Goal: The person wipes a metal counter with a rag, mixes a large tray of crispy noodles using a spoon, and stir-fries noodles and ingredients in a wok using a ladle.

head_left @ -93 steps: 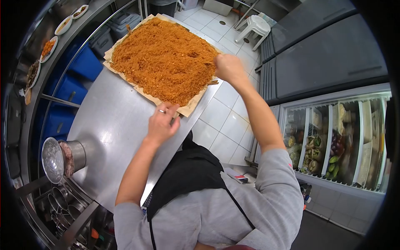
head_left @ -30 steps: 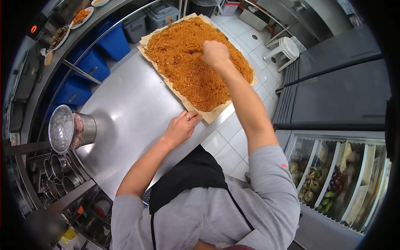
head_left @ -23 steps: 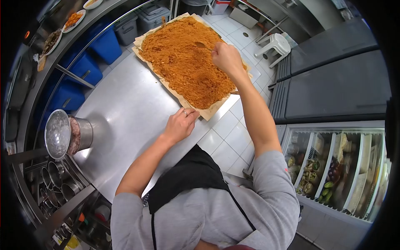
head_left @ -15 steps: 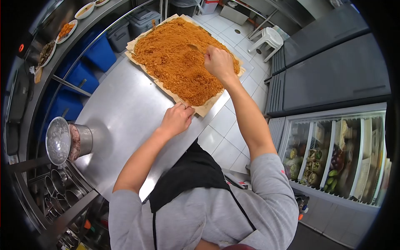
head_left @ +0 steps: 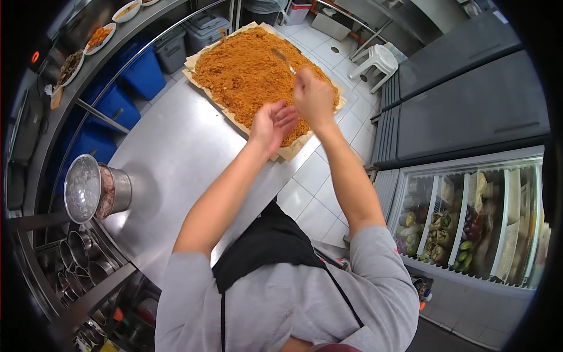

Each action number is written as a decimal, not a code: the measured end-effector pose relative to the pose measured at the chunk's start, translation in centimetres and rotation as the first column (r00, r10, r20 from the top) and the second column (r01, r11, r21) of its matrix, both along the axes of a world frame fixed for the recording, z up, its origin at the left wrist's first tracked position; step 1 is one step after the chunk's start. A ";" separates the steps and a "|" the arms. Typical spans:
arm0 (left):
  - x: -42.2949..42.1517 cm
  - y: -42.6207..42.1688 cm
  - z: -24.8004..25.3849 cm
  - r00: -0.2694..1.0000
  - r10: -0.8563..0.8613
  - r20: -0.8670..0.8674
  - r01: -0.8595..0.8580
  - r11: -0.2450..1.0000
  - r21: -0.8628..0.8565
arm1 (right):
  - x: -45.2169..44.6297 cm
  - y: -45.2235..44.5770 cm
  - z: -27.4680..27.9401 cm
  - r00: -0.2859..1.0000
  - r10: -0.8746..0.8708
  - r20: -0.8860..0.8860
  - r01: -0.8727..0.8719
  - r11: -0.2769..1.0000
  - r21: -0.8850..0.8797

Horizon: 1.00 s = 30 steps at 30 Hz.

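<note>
A thick layer of orange-brown crumbly food [head_left: 243,73] covers a tray lined with brown paper [head_left: 291,151], which lies on the steel table [head_left: 182,135]. My right hand [head_left: 314,100] is closed around the handle of a metal spoon [head_left: 281,56], its bowl over the far part of the food. Just left of it, above the tray's near edge, my left hand [head_left: 273,125] is open, palm turned towards the right hand, fingers apart and holding nothing. Whether the two hands touch is hard to tell.
A metal pot [head_left: 120,189] with a round metal bowl [head_left: 82,189] against it stands on the table's left. Blue bins [head_left: 141,73] sit under the left counter. A glass-front fridge [head_left: 469,223] and a white stool [head_left: 378,61] are on the right.
My left hand has let go of the paper's near edge, risen over the food and opened. My right hand has moved slightly right and nearer, and the spoon now shows more clearly.
</note>
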State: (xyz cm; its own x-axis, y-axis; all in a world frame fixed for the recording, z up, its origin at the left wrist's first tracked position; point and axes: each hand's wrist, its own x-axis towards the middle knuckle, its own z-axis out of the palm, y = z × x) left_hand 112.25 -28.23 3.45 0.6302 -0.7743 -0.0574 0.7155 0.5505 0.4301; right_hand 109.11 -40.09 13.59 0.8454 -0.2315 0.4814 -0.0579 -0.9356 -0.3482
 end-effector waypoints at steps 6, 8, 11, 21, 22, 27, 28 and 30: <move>0.2 -1.4 -0.4 0.975 -0.089 -0.203 0.033 0.965 -0.261 | -0.8 -0.4 -1.1 0.999 -0.021 -0.038 0.018 0.998 -0.068; -0.3 -1.0 3.8 0.943 0.132 -0.305 -0.120 0.991 0.059 | -1.2 0.4 -0.8 0.999 -0.027 -0.019 0.025 0.993 -0.119; -0.3 -0.8 2.5 0.967 0.048 -0.248 -0.066 0.996 -0.062 | -2.2 1.1 -3.6 0.991 0.025 -0.129 -0.055 0.971 -0.232; -1.8 4.6 0.9 0.995 0.058 -0.086 -0.045 0.988 0.145 | -1.5 0.4 -2.2 0.984 -0.134 0.113 0.111 0.975 0.192; -2.5 5.3 0.4 0.998 0.040 -0.058 -0.028 0.982 0.187 | -1.6 0.1 -2.8 0.981 -0.172 0.089 0.133 0.933 0.335; -4.6 8.5 -1.9 1.000 -0.009 0.014 0.005 0.949 0.316 | -2.3 -1.1 -5.8 0.967 -0.254 0.023 0.197 0.801 0.565; -4.5 8.7 -2.0 1.000 -0.005 0.022 -0.002 0.942 0.334 | -2.5 -0.5 -4.8 0.967 -0.256 -0.011 0.208 0.758 0.619; -5.0 9.1 -2.6 1.000 -0.017 0.021 0.008 0.939 0.344 | -2.4 -1.1 -5.6 0.960 -0.271 -0.072 0.258 0.755 0.603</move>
State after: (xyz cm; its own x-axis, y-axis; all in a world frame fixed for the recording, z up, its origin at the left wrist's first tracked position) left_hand 107.29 -19.10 0.81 0.6250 -0.7180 -0.3065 0.7088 0.3574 0.6081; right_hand 106.73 -41.20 7.95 0.6990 -0.6914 0.1824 -0.2591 -0.4827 -0.8366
